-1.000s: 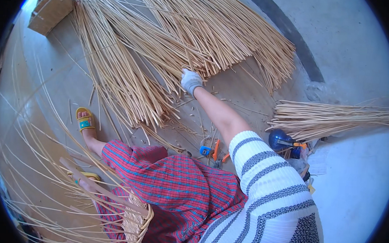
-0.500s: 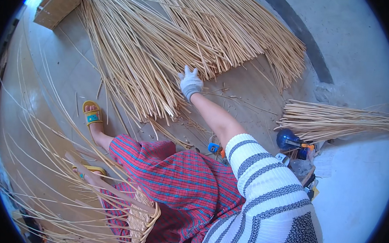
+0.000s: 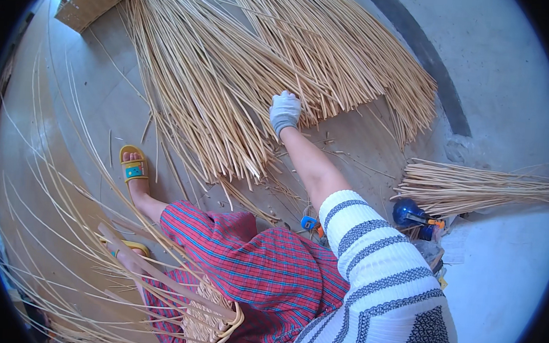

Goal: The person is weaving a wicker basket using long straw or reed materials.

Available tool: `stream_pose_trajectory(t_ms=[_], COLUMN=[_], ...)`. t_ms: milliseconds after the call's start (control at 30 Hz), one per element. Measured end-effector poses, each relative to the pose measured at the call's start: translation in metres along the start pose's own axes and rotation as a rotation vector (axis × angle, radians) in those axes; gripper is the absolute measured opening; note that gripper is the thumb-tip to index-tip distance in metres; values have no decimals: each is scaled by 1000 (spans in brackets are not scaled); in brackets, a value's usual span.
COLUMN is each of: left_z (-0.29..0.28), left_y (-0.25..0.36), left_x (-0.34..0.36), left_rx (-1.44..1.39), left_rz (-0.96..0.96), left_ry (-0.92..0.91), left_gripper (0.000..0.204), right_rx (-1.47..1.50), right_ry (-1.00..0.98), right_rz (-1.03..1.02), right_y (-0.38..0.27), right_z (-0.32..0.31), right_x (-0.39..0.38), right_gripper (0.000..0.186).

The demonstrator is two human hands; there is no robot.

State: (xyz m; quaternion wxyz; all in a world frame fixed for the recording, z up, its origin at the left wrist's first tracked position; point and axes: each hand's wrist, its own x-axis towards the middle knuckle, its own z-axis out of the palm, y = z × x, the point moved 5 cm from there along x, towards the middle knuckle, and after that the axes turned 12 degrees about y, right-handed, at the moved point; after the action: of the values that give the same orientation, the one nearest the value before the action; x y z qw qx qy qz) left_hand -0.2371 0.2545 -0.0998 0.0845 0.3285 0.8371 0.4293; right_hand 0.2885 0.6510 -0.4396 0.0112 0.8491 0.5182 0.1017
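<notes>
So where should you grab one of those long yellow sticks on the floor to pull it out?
Probably near its cut end. The cane sticks lie flat, fanned out, with their ends pointing toward the person. Come from above at that near edge, where the gloved right hand already rests, pinch one end and draw it along its length. Farther up, they are packed and overlapping.

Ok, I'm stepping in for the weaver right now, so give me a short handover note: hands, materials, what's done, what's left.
Right hand: gloved, reaching out onto the big fan of cane rods on the floor, fingers on the rod ends; whether it grips one cannot be told.
Left hand: not in view.
Half-woven basket sits at the lap, its long loose stakes sweeping out to the left.
A smaller rod bundle lies to the right, with a blue tool beside it.
Done: basket base woven.
Left: sides, stakes unwoven.
</notes>
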Motion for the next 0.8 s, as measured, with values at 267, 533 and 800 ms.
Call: stream_pose_trajectory(t_ms=[267, 533, 800], left_z=[18, 57, 56], left_y=[-2, 35, 20], left_x=[-8, -22, -24], left_rx=[107, 34, 21], left_rz=[-244, -188, -138], left_ry=[73, 131, 165], left_gripper=[33, 30, 31], right_rx=[119, 643, 400], right_ry=[-58, -256, 18], right_rz=[-23, 58, 94], right_y=[-27, -83, 8], right_z=[14, -3, -17], right_x=[-65, -129, -77], right_gripper=[14, 20, 27])
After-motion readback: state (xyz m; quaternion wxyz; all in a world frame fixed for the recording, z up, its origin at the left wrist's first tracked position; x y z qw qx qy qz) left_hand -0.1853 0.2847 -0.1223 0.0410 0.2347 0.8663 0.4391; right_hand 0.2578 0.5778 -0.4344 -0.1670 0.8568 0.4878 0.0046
